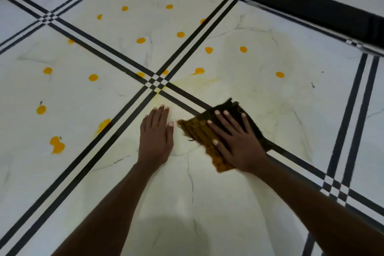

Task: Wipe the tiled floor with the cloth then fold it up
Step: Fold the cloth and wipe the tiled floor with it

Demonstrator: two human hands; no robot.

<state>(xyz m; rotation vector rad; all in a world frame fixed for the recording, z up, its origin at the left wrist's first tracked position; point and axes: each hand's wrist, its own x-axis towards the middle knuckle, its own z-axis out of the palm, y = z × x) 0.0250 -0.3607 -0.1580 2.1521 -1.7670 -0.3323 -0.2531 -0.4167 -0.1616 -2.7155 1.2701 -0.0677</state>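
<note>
Orange-yellow paint-like blobs (140, 40) dot the white marble-look tiled floor (291, 100) with black stripe borders. Right hand (234, 141) presses flat, fingers spread, on the dark brown, orange-stained cloth (199, 131). Left hand (155, 133) flat, empty, beside it.

Soft dim light, blurred edges

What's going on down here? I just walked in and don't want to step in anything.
A person is wiping the tiled floor. The right hand presses a dark cloth, stained yellow, flat on the tiles, while the left hand rests bare on the floor beside it. Many orange-yellow spots remain ahead and to the left, so the wiping is unfinished.
</note>
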